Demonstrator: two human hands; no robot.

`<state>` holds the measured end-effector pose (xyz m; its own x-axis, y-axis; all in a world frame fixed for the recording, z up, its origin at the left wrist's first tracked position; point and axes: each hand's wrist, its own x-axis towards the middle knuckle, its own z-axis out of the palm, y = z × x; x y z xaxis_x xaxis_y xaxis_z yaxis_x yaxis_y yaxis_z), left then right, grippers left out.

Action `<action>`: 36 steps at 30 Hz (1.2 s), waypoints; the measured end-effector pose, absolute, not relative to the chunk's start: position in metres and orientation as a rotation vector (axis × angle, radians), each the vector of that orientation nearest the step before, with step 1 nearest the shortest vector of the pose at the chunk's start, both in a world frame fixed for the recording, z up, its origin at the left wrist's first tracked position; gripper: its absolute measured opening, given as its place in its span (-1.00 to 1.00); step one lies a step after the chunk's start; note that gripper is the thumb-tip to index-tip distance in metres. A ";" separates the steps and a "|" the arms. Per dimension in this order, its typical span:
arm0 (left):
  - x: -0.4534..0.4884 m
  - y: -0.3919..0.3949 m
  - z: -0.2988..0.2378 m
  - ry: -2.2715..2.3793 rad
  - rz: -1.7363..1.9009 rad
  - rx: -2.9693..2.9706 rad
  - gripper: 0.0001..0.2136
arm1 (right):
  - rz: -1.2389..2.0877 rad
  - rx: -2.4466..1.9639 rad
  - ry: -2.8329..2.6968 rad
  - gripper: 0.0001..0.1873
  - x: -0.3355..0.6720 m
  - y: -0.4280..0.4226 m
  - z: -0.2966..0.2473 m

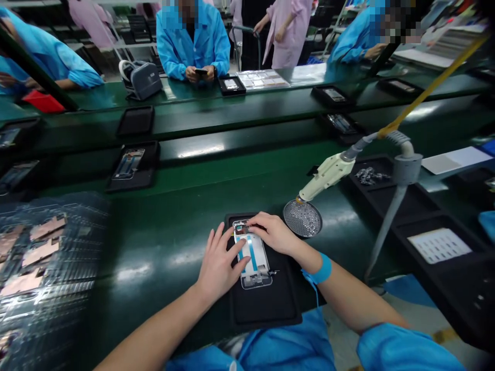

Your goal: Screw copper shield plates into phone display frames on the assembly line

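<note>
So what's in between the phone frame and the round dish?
In the head view, the right hand lies between the phone frame and the round dish. Whatever is under that hand is hidden.

Looks out from the wearer's head, above and behind the left hand [219,263] and right hand [275,232]. Faces forward and down across the green workbench [174,211]. Sits close enough to take in both forearms [154,327] and, below the hands, blue clothing [294,340]. Reaches wide, past the hands to a co-worker [216,41] well beyond. Stands askew to the bench edges [232,125], seen climbing toward the right hand's side. Centres both hands just below mid-frame.
</note>
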<state>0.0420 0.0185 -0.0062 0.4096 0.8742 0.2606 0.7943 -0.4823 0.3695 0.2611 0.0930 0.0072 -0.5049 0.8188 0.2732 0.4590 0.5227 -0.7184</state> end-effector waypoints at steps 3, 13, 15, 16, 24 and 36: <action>0.042 0.019 -0.007 1.479 0.631 2.500 -0.67 | 0.777 -1.013 -2.173 -0.87 0.263 0.094 0.008; 0.044 0.018 -0.003 1.494 0.641 2.513 -0.64 | 0.503 -1.053 -2.272 -0.78 0.258 0.088 0.005; 0.044 0.019 -0.002 1.511 0.623 2.515 -0.60 | 0.453 -1.080 -2.320 -0.78 0.256 0.087 0.004; 0.044 0.019 -0.002 1.511 0.611 2.520 -0.58 | 0.435 -1.088 -2.339 -0.78 0.256 0.086 0.004; 0.043 0.025 0.001 1.414 0.396 2.597 -0.45 | 0.385 -1.101 -2.564 -0.64 0.262 0.071 0.021; 0.047 0.026 0.008 1.417 0.403 2.539 -0.47 | 0.348 -1.099 -2.726 -0.43 0.272 0.055 0.011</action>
